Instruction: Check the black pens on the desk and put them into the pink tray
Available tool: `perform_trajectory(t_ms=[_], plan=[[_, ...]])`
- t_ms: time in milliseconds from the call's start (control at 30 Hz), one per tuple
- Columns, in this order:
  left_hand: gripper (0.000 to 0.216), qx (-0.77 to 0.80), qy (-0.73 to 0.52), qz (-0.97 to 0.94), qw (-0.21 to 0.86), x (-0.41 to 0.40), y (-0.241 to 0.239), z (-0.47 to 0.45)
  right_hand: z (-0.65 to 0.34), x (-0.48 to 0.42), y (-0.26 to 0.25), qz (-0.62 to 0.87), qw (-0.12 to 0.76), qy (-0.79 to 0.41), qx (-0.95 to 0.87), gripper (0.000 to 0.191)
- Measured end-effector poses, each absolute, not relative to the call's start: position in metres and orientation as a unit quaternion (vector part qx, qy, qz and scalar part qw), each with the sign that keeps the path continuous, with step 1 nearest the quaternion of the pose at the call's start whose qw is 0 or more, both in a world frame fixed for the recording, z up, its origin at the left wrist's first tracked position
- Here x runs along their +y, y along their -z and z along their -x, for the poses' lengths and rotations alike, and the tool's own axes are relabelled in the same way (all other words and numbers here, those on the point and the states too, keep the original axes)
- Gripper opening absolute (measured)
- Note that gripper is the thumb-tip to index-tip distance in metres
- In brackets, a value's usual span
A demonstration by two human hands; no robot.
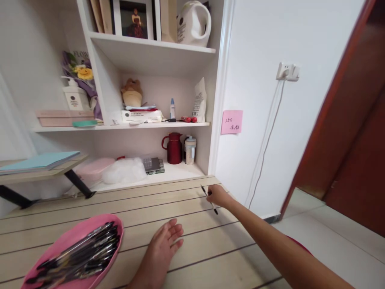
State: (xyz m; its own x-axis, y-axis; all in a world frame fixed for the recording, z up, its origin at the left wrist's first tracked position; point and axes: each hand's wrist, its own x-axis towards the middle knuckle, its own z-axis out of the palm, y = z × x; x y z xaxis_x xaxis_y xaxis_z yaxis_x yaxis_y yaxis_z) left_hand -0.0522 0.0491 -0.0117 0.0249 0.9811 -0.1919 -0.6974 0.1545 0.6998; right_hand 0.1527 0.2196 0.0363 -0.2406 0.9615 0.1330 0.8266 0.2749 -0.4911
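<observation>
My right hand (219, 195) is closed around a slim black-and-white pen (213, 207), held just above the far right part of the wood-plank table (144, 202). The pen slants, with one dark end up and to the left and the other dark end below my fingers. My left hand (164, 245) rests near the front middle of the table, palm turned up and sideways, fingers loosely apart and nothing in them. To its left stands a pink oval tray (116, 218) heaped with several dark pens (90, 249).
Behind the table, a white shelf (153, 44) holds a red jug (174, 149), a tumbler (190, 150) and a filled clear plastic bag (124, 170). A small raised stand (45, 172) with a blue booklet (42, 160) is at the left. A cable (272, 132) runs down the right wall.
</observation>
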Motion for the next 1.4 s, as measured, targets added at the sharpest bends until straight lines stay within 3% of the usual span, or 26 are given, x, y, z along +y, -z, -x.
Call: perform_trajectory(t_ms=[300, 633, 967, 1200, 1400], plan=[[0.03, 0.343, -0.602, -0.225, 0.685, 0.056, 0.02, 0.054, -0.191, 0.276, 0.002, 0.65, 0.14, -0.087, -0.742, 0.014], [0.028, 0.35, -0.597, -0.229, 0.684, 0.055, 0.022, 0.053, -0.193, 0.285, 0.012, 0.659, 0.144, -0.082, -0.734, 0.011], [0.026, 0.36, -0.595, -0.256, 0.671, 0.051, 0.014, 0.05, -0.191, 0.255, -0.01, 0.631, 0.206, -0.1, -0.741, 0.014], [0.025, 0.363, -0.599, -0.253, 0.667, 0.048, 0.011, 0.048, -0.145, 0.2, 0.006, 0.547, 0.184, -0.12, -0.807, 0.005], [0.025, 0.369, -0.596, -0.258, 0.665, 0.048, 0.01, 0.048, -0.136, 0.183, 0.007, 0.504, 0.189, -0.083, -0.839, 0.009]])
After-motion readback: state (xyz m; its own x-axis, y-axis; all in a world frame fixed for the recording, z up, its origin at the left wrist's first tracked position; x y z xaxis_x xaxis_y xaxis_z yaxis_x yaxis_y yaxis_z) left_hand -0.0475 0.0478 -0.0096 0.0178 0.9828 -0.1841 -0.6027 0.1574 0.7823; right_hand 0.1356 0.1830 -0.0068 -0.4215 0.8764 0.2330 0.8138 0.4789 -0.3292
